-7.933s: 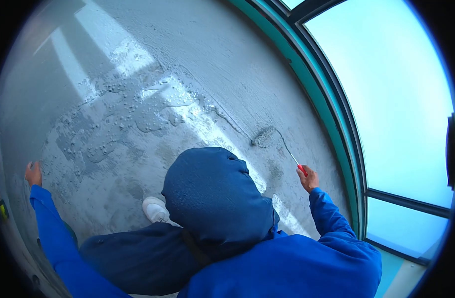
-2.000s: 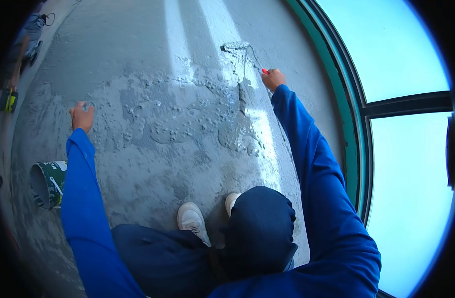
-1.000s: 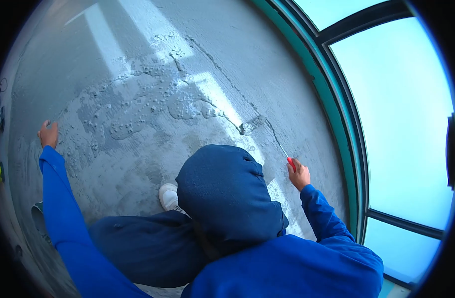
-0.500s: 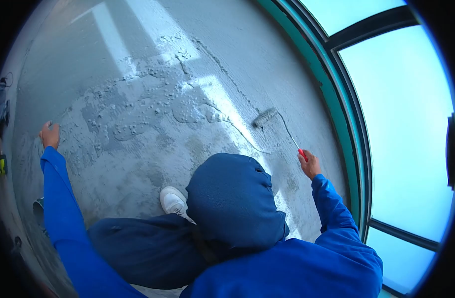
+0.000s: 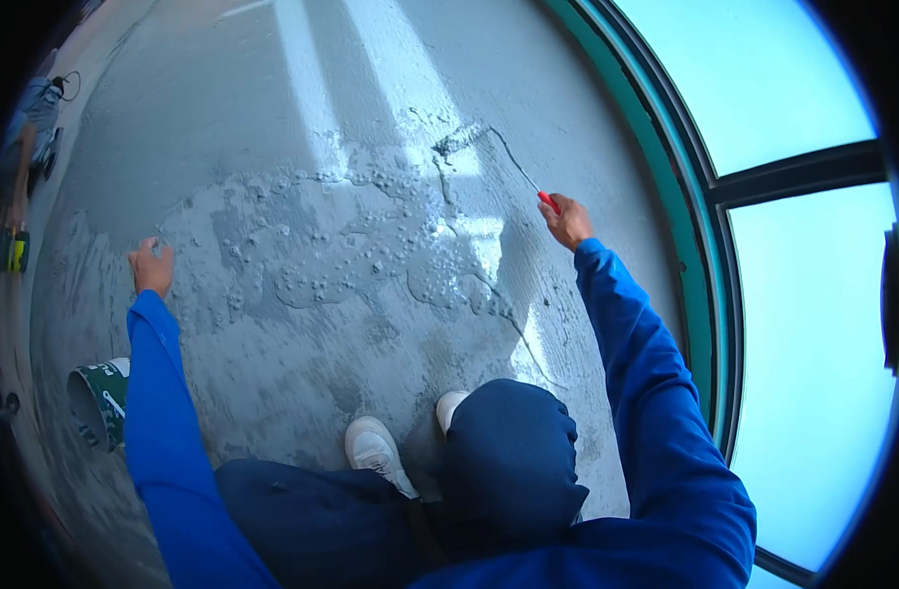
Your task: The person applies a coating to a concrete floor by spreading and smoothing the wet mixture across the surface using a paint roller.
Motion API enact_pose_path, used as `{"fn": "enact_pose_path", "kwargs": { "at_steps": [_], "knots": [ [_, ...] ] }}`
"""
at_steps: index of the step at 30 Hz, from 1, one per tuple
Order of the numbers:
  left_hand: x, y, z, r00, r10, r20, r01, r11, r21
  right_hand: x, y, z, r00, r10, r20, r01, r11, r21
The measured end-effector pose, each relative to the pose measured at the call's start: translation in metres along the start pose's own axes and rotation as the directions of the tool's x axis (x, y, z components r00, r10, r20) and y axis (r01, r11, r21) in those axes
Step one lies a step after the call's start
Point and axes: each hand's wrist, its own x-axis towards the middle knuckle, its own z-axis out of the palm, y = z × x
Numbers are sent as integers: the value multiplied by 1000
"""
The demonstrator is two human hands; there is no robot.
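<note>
My right hand (image 5: 569, 224) is closed around the red handle of a paint roller (image 5: 459, 140). Its bent metal rod reaches forward to the grey, coated roller head, which is on the wet floor (image 5: 371, 255). Lumpy grey cement-like coating is spread in front of me, bubbly in the middle and smoother farther off. Out to the left, my left hand (image 5: 152, 267) is held with its fingers curled; I cannot make out whether anything is in them. Beside my left forearm lies a green and white bucket (image 5: 101, 402), tipped on its side.
Tall windows with a dark frame (image 5: 724, 191) and a green sill (image 5: 700, 324) run along the right. At the far left edge another person's arm (image 5: 22, 167) shows near a yellow-black object (image 5: 17, 251). My white shoes (image 5: 376, 447) stand on the thinly coated floor.
My right hand has pushed the roller forward and to the left across the wet floor. My view has shifted, so more of the bucket and both shoes show.
</note>
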Motion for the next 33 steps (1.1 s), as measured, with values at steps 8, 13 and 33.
{"fn": "enact_pose_path", "kwargs": {
  "at_steps": [8, 13, 33],
  "knots": [
    [2, -7, 25, 997, -57, 48, 60, 996, -61, 118, -99, 6, 1000, 15, 15, -15, 1000, -6],
    [1, 0, 20, 998, -25, 56, 28, 998, -55, 122, -111, 32, 998, 63, -20, -63, 998, -25],
    [-14, 44, -6, 1000, -14, 17, 17, 983, -184, -18, -104, -6, 964, 162, 209, -233, 896, 378]
  ]
}}
